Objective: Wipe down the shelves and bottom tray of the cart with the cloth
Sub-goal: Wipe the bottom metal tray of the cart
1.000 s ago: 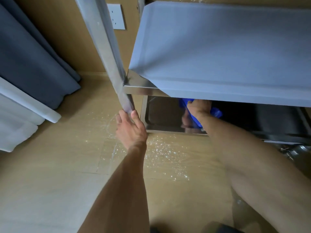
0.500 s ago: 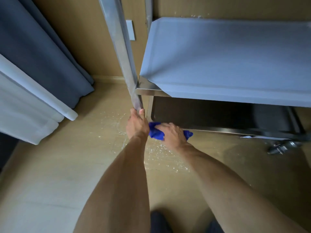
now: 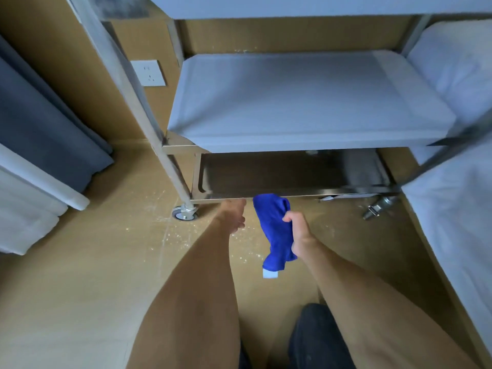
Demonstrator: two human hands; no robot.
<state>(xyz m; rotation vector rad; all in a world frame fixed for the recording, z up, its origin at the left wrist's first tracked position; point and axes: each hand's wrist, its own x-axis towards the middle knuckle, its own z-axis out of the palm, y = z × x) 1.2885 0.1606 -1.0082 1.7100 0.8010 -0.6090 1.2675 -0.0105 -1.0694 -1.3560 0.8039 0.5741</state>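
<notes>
**Cloth held clear of the cart, bottom tray edge in reach**

Nearest us, both forearms reach forward over the wooden floor (image 3: pixel 80 288), which carries pale specks and scuffs near the cart. We judge the low stance is taken so the lowest level can be reached under the shelf above it.

Right hand (image 3: pixel 298 233): fingers curled round the blue cloth (image 3: pixel 274 230), gripping it at mid-length. The cloth hangs bunched, a white label at its lower end, its upper end just in front of the tray's front lip. It touches no surface that we can make out, so no wiping stroke is under way at this instant; we read the grip as a regathering of the cloth.

Left hand (image 3: pixel 234 214): holds nothing. It lies at the front lip of the bottom tray (image 3: pixel 266 177), fingers loosely bent; whether they touch the lip we cannot tell. Likely placed to steady the cart, which stands on castors (image 3: pixel 185 212).

Beyond: the bottom tray is bare steel, dark and in shadow. Above it the middle shelf (image 3: pixel 292 102) looks matt pale grey, and the underside edge of a top shelf (image 3: pixel 292 9) shows at the frame's upper border. We cannot tell from their look which levels are already wiped.

Farther: wall socket (image 3: pixel 147 73) left of the cart, grey curtain (image 3: pixel 40 129) at far left, white bedding (image 3: pixel 458 182) at right.
</notes>
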